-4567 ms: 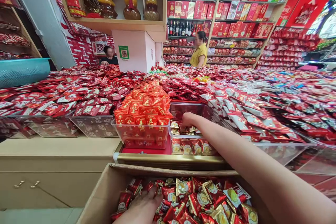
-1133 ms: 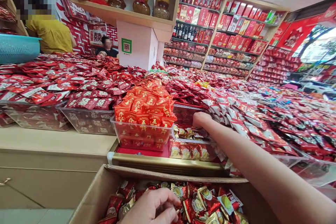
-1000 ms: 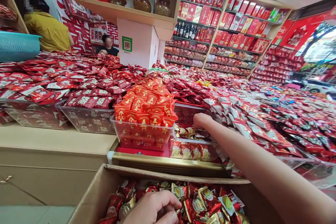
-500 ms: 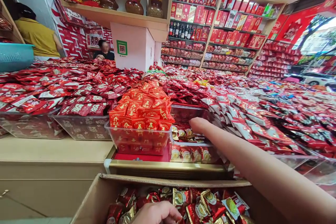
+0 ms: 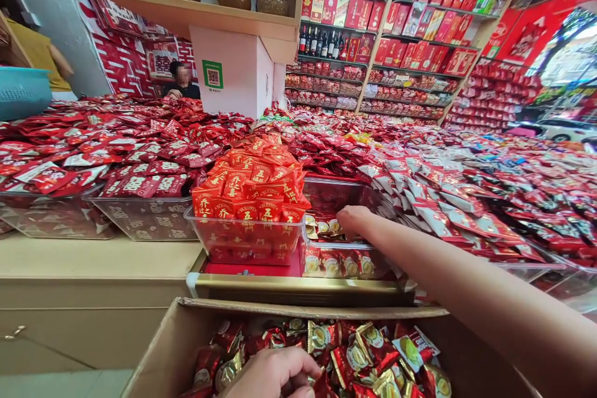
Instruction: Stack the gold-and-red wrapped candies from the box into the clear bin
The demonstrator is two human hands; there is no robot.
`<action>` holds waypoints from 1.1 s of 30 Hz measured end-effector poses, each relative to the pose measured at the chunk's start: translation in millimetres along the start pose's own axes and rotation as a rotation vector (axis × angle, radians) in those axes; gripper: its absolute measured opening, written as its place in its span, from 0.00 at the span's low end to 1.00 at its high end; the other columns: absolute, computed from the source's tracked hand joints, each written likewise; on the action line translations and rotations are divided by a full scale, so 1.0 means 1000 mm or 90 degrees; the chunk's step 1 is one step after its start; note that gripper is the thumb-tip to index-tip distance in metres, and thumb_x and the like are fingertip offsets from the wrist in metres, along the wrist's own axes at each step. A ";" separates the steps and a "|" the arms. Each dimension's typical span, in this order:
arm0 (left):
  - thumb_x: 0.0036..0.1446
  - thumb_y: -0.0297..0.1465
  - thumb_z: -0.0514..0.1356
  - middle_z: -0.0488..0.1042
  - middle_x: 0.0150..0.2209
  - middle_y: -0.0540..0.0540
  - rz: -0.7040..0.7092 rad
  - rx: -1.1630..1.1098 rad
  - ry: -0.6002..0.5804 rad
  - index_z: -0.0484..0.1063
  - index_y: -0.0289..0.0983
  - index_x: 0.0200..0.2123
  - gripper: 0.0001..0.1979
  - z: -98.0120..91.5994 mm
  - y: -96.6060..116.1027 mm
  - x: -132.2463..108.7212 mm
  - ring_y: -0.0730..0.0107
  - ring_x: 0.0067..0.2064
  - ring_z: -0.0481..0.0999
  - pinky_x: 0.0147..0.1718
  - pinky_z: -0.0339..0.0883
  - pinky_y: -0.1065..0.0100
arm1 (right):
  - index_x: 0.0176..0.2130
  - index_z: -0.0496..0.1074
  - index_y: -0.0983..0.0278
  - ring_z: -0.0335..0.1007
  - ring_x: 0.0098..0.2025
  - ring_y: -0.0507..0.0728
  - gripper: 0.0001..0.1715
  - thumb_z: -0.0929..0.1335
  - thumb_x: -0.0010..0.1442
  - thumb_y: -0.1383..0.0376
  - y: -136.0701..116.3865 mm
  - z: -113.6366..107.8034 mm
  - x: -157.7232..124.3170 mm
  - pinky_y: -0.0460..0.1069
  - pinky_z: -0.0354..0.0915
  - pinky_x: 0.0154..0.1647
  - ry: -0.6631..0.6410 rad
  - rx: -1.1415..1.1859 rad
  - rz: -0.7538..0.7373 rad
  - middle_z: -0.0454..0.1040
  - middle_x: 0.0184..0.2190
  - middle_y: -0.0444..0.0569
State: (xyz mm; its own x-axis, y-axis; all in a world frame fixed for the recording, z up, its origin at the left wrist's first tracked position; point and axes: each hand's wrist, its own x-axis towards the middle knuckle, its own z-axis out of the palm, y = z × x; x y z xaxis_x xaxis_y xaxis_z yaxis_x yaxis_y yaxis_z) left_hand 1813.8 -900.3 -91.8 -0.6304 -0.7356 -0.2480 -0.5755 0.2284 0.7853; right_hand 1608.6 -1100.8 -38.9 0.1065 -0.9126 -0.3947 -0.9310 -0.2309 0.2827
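Note:
My left hand [image 5: 275,373] is low in an open cardboard box [image 5: 156,348], over loose red-and-gold wrapped candies [image 5: 357,357]. Its index finger is bent, the thumb stands apart from it, and nothing shows between them. My right hand [image 5: 355,222] reaches down into a clear plastic bin [image 5: 342,245] beyond the box. More of the same candies [image 5: 321,224] lie in rows along the bottom of that bin, just left of the hand. The right fingertips are hidden behind the hand, so I cannot see whether they hold a candy.
Left of that bin, a clear bin [image 5: 247,242] is heaped with orange-red packets [image 5: 252,183]. More bins of red packets [image 5: 144,180] spread either side. A gold-edged counter rim [image 5: 298,286] runs behind the box. A person [image 5: 183,84] sits at the back; another's yellow sleeve [image 5: 35,53] shows left.
The view has tilted down a little and shifted slightly. My right hand stays in the clear bin, and my left hand remains among the candies in the box with its fingers slightly shifted.

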 end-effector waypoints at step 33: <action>0.49 0.30 0.52 0.73 0.27 0.51 -0.001 0.047 0.005 0.70 0.38 0.37 0.12 0.006 -0.003 -0.002 0.74 0.26 0.67 0.24 0.58 0.78 | 0.41 0.71 0.69 0.67 0.45 0.63 0.35 0.75 0.28 0.72 0.004 -0.004 0.003 0.50 0.63 0.43 0.040 0.064 0.034 0.71 0.42 0.58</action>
State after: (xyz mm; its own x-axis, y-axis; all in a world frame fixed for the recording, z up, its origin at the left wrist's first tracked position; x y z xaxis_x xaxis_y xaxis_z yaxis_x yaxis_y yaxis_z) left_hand 1813.5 -895.7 -97.3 -0.6257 -0.7408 -0.2444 -0.6132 0.2735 0.7411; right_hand 1606.5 -1105.6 -35.4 0.0747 -0.9429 -0.3247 -0.9660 -0.1492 0.2110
